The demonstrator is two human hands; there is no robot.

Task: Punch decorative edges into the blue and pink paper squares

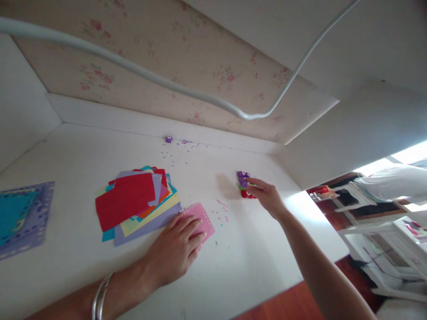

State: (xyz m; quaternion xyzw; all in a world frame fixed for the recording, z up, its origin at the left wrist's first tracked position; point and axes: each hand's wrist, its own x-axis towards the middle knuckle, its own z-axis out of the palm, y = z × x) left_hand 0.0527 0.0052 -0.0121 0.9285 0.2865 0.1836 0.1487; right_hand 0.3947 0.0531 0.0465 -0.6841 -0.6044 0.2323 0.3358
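Note:
My left hand [180, 244] lies flat, fingers spread, on a pink sheet of paper [203, 222] with small holes along its edges. To its left is a loose pile of coloured paper, a red sheet [126, 200] on top. My right hand [265, 195] reaches to a cluster of small paper punches at the right. Its thumb and index finger close around a purple paper punch [243, 182]. Green and red punches [245, 194] sit just beside it, partly hidden by the fingers. Pink paper dots [222, 211] lie scattered between my hands.
Another purple punch [168, 139] stands by the back ledge, with purple paper bits [187, 142] beside it. Punched purple and blue sheets [43, 218] lie at the far left. A white cable [200, 95] hangs across above the white table [200, 289]. White furniture stands beyond the right edge.

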